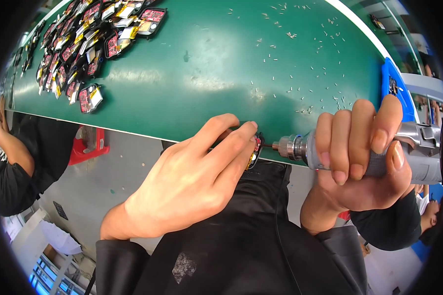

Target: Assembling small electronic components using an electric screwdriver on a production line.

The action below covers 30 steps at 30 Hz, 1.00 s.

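Observation:
My right hand [362,147] is wrapped round a grey electric screwdriver [307,150], which lies level with its tip toward the left. The thin bit meets the side of a small black device housing [254,160] at the table's near edge. My left hand [202,172] grips that housing, fingers curled over its top and hiding most of it. A bit of red circuit board and a yellow patch show between my fingers and the bit. Whether the bit sits in a screw is too small to tell.
Many open black housings with red boards and silver-yellow battery packs [91,98] are heaped at the far left of the green table [192,64]. Small screws [290,90] lie scattered at right, before a blue bin [398,93]. People sit at both sides; a red stool [91,145] stands left.

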Available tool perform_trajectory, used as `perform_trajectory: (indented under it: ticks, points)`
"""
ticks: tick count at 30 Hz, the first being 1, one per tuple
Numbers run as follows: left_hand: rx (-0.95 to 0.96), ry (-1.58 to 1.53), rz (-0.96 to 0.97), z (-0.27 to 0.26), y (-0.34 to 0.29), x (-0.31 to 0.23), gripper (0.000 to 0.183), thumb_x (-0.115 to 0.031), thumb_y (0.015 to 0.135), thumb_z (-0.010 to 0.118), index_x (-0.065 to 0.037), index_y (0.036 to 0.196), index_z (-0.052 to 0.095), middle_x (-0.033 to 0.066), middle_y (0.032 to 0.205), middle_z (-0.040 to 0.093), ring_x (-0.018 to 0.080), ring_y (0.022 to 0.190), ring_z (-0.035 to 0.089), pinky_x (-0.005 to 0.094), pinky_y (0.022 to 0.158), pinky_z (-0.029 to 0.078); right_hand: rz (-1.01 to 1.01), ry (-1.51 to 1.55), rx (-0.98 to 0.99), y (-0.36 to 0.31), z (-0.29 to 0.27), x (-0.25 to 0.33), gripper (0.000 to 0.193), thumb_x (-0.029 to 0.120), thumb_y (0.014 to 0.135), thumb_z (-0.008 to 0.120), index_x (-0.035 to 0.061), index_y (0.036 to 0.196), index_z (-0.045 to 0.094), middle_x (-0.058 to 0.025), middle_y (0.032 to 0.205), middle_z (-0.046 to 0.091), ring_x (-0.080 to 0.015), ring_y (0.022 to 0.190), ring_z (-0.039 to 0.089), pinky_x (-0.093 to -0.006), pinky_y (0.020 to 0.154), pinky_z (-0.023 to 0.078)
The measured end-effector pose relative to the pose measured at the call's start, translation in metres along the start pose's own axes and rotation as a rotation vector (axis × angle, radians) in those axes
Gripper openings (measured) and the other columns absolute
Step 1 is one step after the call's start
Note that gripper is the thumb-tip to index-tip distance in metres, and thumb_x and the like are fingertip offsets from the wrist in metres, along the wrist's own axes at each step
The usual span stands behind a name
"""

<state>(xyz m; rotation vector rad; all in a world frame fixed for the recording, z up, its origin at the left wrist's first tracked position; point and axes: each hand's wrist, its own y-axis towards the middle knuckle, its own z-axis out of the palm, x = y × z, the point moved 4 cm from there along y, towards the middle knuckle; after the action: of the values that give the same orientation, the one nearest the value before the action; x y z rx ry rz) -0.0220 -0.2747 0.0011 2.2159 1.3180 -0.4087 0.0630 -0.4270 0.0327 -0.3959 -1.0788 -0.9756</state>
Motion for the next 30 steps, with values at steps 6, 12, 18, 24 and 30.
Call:
perform_trajectory:
  ticks: [6,12,18,24,30]
  points:
    - [0.006,0.008,-0.006,0.0001,-0.0003,0.0001,0.044,0.002,0.059,0.072,0.008,0.101,0.061,0.0148,0.111,0.062,0.031,0.095,0.06,0.0364,0.074,0.054,-0.025,-0.002,-0.024,0.0004,-0.0012,-0.0008,0.016,0.026,0.089,0.049,0.0108,0.086,0.044,0.0027,0.058,0.04,-0.0072,0.045,0.04,-0.0251,0.053,0.034]
    - [0.007,0.01,-0.006,0.0013,-0.001,0.0008,0.044,0.002,0.059,0.071,0.008,0.101,0.061,0.0147,0.111,0.062,0.0308,0.095,0.06,0.0358,0.074,0.055,-0.033,-0.005,-0.032,0.0007,-0.0013,-0.0023,0.016,0.026,0.089,0.048,0.011,0.086,0.044,0.003,0.058,0.04,-0.0066,0.045,0.039,-0.0249,0.053,0.035]
    - [-0.011,0.022,0.003,0.0017,-0.0018,0.0004,0.041,0.002,0.06,0.071,0.008,0.1,0.061,0.0142,0.111,0.062,0.0306,0.096,0.06,0.0356,0.074,0.055,-0.031,-0.021,-0.048,0.0012,-0.0026,-0.0031,0.016,0.026,0.088,0.05,0.0112,0.085,0.044,0.0027,0.058,0.04,-0.0068,0.044,0.038,-0.0251,0.052,0.034]
    - [-0.005,0.009,-0.007,0.0006,-0.0007,-0.0001,0.042,0.002,0.059,0.071,0.008,0.1,0.062,0.0139,0.111,0.062,0.0302,0.096,0.06,0.0356,0.074,0.055,-0.035,-0.011,-0.073,0.0016,-0.0024,-0.0039,0.016,0.026,0.087,0.051,0.0113,0.084,0.043,0.0028,0.056,0.04,-0.0066,0.043,0.038,-0.0252,0.052,0.034]
    - [-0.006,0.003,-0.012,0.0007,-0.0009,0.0001,0.044,0.001,0.058,0.071,0.008,0.101,0.062,0.0139,0.11,0.062,0.0302,0.096,0.06,0.0358,0.075,0.054,-0.038,-0.019,-0.075,0.0023,-0.0029,-0.0034,0.016,0.025,0.087,0.051,0.0114,0.084,0.044,0.0027,0.056,0.041,-0.0067,0.042,0.038,-0.0251,0.052,0.034]
